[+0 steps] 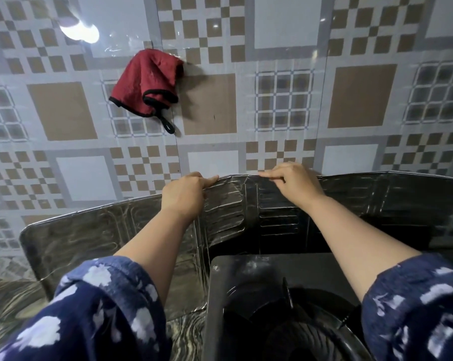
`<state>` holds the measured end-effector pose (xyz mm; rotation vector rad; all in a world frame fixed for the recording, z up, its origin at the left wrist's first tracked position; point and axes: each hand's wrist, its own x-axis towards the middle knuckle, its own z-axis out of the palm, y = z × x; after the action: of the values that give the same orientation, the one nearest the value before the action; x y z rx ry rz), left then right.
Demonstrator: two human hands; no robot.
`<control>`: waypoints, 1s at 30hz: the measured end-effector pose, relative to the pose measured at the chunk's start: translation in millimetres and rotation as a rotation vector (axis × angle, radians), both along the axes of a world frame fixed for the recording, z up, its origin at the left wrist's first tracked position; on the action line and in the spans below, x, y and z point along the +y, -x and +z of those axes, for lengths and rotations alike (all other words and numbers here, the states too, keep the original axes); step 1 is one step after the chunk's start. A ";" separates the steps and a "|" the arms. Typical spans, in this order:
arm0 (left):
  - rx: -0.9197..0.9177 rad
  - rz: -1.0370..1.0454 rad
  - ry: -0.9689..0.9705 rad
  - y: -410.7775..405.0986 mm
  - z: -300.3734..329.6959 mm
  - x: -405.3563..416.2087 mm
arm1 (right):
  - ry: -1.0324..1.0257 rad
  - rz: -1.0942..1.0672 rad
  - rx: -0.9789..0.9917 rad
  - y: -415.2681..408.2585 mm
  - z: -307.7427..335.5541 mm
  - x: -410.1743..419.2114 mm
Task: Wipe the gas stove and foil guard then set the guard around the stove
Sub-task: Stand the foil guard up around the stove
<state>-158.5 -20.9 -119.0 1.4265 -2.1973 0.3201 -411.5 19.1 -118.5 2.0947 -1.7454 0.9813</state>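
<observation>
Hands, 2 [186,194] [293,182], 1 foil guard [95,238], 1 stove [246,282]

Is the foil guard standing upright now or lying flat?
Upright. The foil guard stands on edge behind the gas stove, panels spread, with the left hand and right hand gripping its top edge.

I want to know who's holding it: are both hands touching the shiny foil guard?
Touching. The head view shows the left hand and right hand pinching the crinkled silver foil guard's top edge.
</observation>
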 end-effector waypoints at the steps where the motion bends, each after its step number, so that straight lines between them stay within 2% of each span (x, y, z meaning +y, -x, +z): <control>1: 0.001 -0.004 -0.008 0.5 1.4 0.9 | -0.006 -0.016 -0.014 -2.1 0.9 -1.6; 5: -0.002 -0.014 0.019 6.5 10.4 9.5 | -0.024 -0.042 -0.115 0.1 8.5 -4.1; 10: -0.036 0.029 -0.018 14.9 8.2 23.0 | -0.090 -0.061 -0.145 -1.9 6.5 -4.0; 13: -0.078 0.018 -0.049 10.4 4.7 25.1 | -0.032 -0.123 -0.058 -8.3 4.4 -1.3; 15: -0.108 0.011 -0.072 6.8 8.6 23.9 | 0.053 -0.082 0.015 -18.1 6.8 -0.6; 18: -0.163 0.048 -0.081 1.8 15.8 27.5 | 0.086 0.047 0.014 -45.4 13.5 -3.7; 25: -0.185 0.242 -0.163 -42.4 32.0 42.3 | -0.083 0.231 -0.143 -94.5 12.7 -17.1; 30: -0.193 0.281 -0.157 -64.8 37.8 54.5 | -0.038 0.185 -0.211 -105.1 4.2 -21.6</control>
<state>-93.7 33.6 -81.3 1.8678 -2.2107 0.4033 -306.4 -2.5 -114.3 2.2822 -1.6975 1.2712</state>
